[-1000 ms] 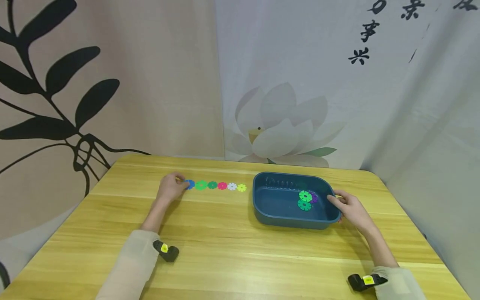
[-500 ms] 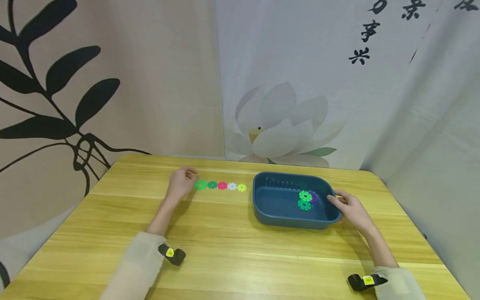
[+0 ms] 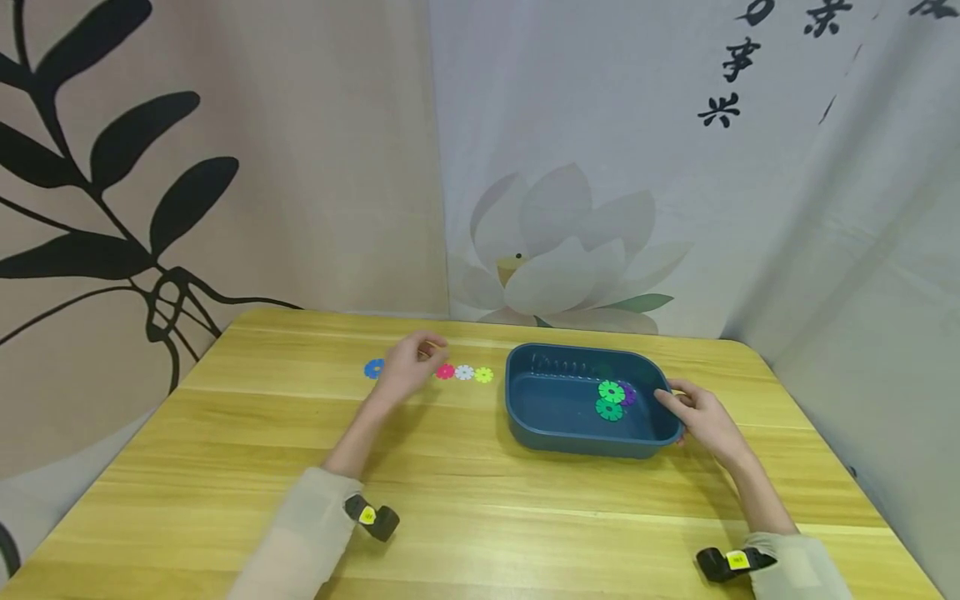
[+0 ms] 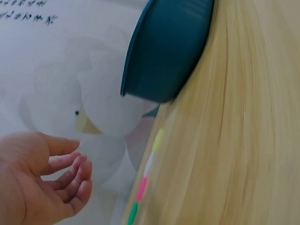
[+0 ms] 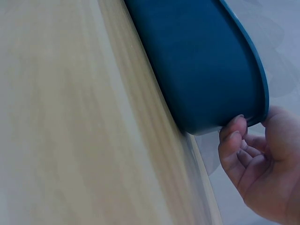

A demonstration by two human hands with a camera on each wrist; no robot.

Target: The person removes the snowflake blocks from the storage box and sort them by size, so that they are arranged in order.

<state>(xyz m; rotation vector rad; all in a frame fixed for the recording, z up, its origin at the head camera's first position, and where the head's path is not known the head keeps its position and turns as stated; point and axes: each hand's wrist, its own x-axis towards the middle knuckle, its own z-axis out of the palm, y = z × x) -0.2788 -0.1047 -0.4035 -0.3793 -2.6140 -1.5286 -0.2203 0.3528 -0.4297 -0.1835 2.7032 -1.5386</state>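
Note:
My left hand (image 3: 408, 365) hovers above a row of notched plastic snowflake discs, its fingers loosely curled around nothing. To its left lies a blue disc (image 3: 373, 368); on its right a pink disc (image 3: 445, 372), a white disc (image 3: 464, 372) and a yellow disc (image 3: 483, 375) continue the line. The left wrist view also shows a dark green disc (image 4: 133, 213) beside the pink one; the hand mostly hides the green discs from the head view. My right hand (image 3: 697, 417) grips the right end of a dark blue plastic tub (image 3: 577, 442), thumb over the rim, fingers outside.
Inside the tub are a bright green disc (image 3: 611, 392), a teal disc (image 3: 609, 409) and a purple disc (image 3: 629, 394). The wooden table (image 3: 480, 517) ends at a printed curtain (image 3: 337, 167) behind. Each sleeve carries a black wrist camera (image 3: 372, 517).
My left hand leaves the blue disc and travels right along the row, uncovering the blue disc and covering the green ones. My right hand and the tub stay put.

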